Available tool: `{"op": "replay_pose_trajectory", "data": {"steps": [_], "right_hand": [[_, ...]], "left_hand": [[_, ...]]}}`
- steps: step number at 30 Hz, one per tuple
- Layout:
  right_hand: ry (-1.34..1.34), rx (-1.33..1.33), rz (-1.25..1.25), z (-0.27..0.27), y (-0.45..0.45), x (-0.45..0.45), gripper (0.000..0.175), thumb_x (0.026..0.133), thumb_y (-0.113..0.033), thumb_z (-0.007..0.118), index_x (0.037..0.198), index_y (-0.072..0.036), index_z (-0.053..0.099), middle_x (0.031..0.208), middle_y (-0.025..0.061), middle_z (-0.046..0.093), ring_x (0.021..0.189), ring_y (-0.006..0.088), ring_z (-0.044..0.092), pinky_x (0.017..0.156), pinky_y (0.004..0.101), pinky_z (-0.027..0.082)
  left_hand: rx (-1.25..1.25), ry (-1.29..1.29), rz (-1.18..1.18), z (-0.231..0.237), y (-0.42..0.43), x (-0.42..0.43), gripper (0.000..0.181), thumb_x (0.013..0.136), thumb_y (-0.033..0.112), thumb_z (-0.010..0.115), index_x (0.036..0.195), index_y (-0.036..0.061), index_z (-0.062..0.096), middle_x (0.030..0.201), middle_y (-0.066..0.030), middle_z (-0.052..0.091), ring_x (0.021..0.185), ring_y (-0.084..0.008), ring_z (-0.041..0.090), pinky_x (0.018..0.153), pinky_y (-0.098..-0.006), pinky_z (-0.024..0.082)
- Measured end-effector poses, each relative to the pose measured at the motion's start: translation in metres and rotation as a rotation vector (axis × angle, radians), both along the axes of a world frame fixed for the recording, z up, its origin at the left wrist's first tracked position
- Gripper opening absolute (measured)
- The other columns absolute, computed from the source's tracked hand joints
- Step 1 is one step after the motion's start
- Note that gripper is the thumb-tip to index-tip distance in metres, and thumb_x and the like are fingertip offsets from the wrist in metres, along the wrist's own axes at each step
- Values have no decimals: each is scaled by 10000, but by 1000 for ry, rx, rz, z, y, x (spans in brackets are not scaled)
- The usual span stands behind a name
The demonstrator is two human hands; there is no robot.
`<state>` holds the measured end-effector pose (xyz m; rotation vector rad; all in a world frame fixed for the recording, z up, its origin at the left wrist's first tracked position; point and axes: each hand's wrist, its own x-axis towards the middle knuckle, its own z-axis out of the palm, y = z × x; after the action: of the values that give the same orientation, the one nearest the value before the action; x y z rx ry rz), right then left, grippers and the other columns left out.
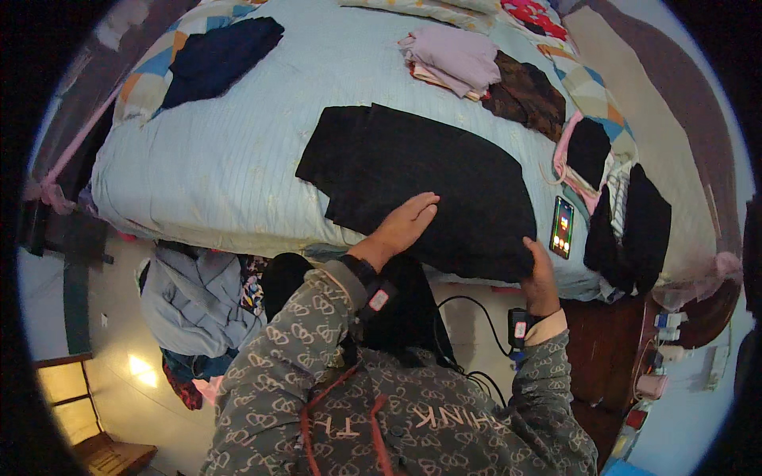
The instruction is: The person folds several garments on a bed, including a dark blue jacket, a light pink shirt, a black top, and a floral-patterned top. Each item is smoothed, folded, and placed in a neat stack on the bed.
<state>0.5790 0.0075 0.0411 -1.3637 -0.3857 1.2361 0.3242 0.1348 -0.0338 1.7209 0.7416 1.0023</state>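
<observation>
A folded black garment [417, 166], seemingly trousers, lies across the near side of the bed in front of me. My left hand [408, 225] rests on top of it, palm down with the fingers stretched out. At its right end, my right hand [540, 276] grips the near corner, thumb on the upper face; the other fingers are mostly hidden. The cloth's left end shows uneven, layered edges.
Light blue bedding [238, 149] covers the bed. A dark navy garment [223, 59] lies far left; a lilac folded pile [455, 59] and a brown garment [527, 95] lie far right. A lit phone [561, 228] sits beside black clothing [640, 238]. Grey clothing [196, 297] is heaped at lower left.
</observation>
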Motion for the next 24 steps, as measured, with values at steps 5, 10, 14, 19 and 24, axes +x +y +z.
{"op": "replay_pose_trajectory", "data": {"steps": [5, 10, 14, 19, 24], "right_hand": [[-18, 372, 235, 76, 74, -62, 416, 857, -176, 577, 1228, -1, 511, 1136, 116, 594, 1043, 230, 592, 921, 349, 473], [-17, 530, 810, 70, 174, -193, 379, 933, -194, 531, 1270, -24, 499, 1095, 112, 618, 1051, 188, 590, 919, 335, 466], [-256, 437, 913, 26, 194, -225, 355, 948, -207, 538, 1248, -17, 524, 1107, 94, 618, 1045, 160, 588, 905, 291, 460], [-585, 491, 537, 3, 200, -175, 329, 938, -211, 567, 1199, -11, 562, 1110, 79, 621, 1029, 141, 580, 901, 266, 444], [-1285, 755, 157, 3, 239, -156, 438, 869, -351, 619, 1199, -65, 580, 1205, 122, 584, 1148, 279, 524, 968, 404, 396]], "left_hand": [[-548, -269, -87, -23, -4, -13, 407, 986, 281, 441, 1298, 26, 497, 1335, -94, 499, 1222, -208, 466, 1046, -299, 330], [-674, -785, -227, -26, -8, -57, 437, 998, 290, 393, 1367, 56, 420, 1384, -50, 436, 1243, -189, 419, 1073, -320, 305], [-737, -945, -205, -32, -18, -79, 466, 995, 295, 367, 1406, 78, 340, 1440, -61, 363, 1275, -212, 397, 1093, -375, 289], [-1139, -1037, -307, -51, -40, -117, 426, 954, 247, 413, 1345, 81, 418, 1423, -100, 392, 1292, -279, 390, 1104, -441, 262], [-1047, -904, -255, -34, -52, -161, 445, 933, 314, 496, 1300, 66, 455, 1371, -115, 453, 1268, -304, 406, 1099, -442, 265]]}}
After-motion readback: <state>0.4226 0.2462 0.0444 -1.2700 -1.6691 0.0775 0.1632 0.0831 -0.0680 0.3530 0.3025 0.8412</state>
